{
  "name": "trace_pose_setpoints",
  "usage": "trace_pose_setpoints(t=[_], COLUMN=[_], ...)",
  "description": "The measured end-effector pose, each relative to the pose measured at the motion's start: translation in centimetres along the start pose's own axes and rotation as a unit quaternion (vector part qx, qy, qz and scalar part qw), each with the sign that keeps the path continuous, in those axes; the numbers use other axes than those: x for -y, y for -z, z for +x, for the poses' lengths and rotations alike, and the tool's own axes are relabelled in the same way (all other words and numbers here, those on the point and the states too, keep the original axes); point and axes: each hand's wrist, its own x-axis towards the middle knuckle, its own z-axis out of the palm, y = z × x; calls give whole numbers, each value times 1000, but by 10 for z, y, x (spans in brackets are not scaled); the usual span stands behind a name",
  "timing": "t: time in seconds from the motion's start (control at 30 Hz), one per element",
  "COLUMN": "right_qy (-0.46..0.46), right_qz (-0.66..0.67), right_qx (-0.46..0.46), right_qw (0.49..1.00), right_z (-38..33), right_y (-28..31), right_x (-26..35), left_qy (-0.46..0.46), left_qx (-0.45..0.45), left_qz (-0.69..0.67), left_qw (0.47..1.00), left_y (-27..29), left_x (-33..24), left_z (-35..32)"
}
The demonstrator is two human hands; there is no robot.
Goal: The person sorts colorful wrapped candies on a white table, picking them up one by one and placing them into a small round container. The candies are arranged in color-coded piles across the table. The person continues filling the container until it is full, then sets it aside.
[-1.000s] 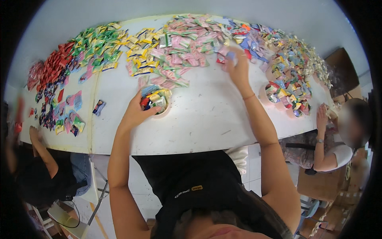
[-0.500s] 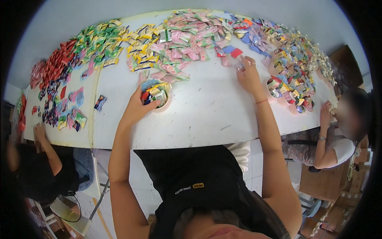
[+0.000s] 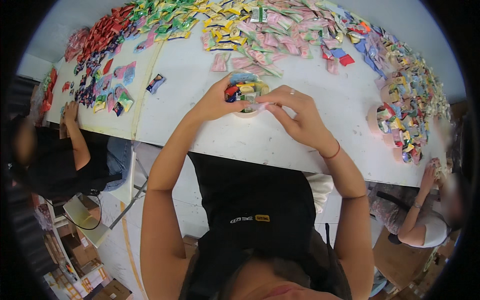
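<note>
Round tub: the pale pink tub (image 3: pixel 245 115) is stood upright on the worktop (image 3: pixel 345 100), near its front edge, and is partly covered by both hands.
Contents: wrapped packets are heaped inside – a light blue packet (image 3: pixel 243 77) toward 12 o'clock, a red packet (image 3: pixel 231 91) toward 9, a yellow packet (image 3: pixel 246 88) near the middle.
Left hand: the tub is steadied from 8 to 9 o'clock by the left hand (image 3: pixel 212 101); its fingers are curled round the wall, the thumb laid over the rim.
Right hand: a small pale packet (image 3: pixel 261 106) is pinched between thumb and forefinger of the right hand (image 3: pixel 296 115), at the tub's 4 o'clock; whether the left thumb is touched by it cannot be told.
Pink-and-green heap: spread at 1 o'clock from the tub (image 3: pixel 280 35).
Yellow heap: placed at 11 o'clock (image 3: pixel 222 27), beside the pink.
Green heap and red heap: lined up farther out, green (image 3: pixel 165 20) between 10 and 11, red (image 3: pixel 107 30) at 10.
Lone dark blue packet: left well apart at 9 o'clock (image 3: pixel 156 83).
Filled tubs: grouped between 3 and 4 o'clock (image 3: pixel 374 124).
Co-workers: one co-worker's hand (image 3: pixel 71 112) is seen at 9 o'clock, another's (image 3: pixel 428 176) near 4.
</note>
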Motion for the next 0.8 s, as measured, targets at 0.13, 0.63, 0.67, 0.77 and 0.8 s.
trace_pose_setpoints(t=[0.13,0.63,0.67,0.77,0.8], right_qy=[73,36,4,-4,-10], right_qz=[-74,-132,-119,-138,-164], right_qx=[33,49,60,27,40], right_qw=[994,989,991,990,986], right_z=[19,10,11,19,21], right_y=[-8,-13,-15,-19,-19], right_x=[-24,-34,-35,-39,-38], left_qy=[40,-6,3,26,31], left_qx=[40,14,13,8,6], left_qz=[-21,14,8,4,13], left_qw=[998,1000,1000,1000,999], left_y=[5,3,3,3,4], left_x=[-1,11,9,5,4], left_z=[-1,-2,-2,-3,-3])
